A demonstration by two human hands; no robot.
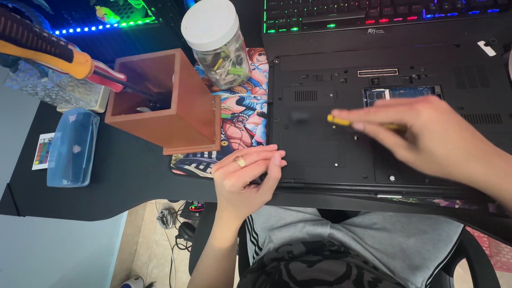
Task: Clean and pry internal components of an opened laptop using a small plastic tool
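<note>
A black laptop (320, 154) lies upside down on the desk, with an open slot showing a blue board (400, 93). My right hand (432, 138) holds a small yellow-handled screwdriver (341, 121) over the laptop's underside; its tip is blurred. My left hand (245, 178), with a ring on one finger, rests on the laptop's near left corner, fingers together and flat.
A brown wooden box (181, 112) holds tools, with an orange-handled one (58, 56) sticking out left. A clear jar with a white lid (218, 42) stands on a cartoon-printed mat (242, 117). A lit keyboard (373, 13) is behind. A blue case (72, 149) lies left.
</note>
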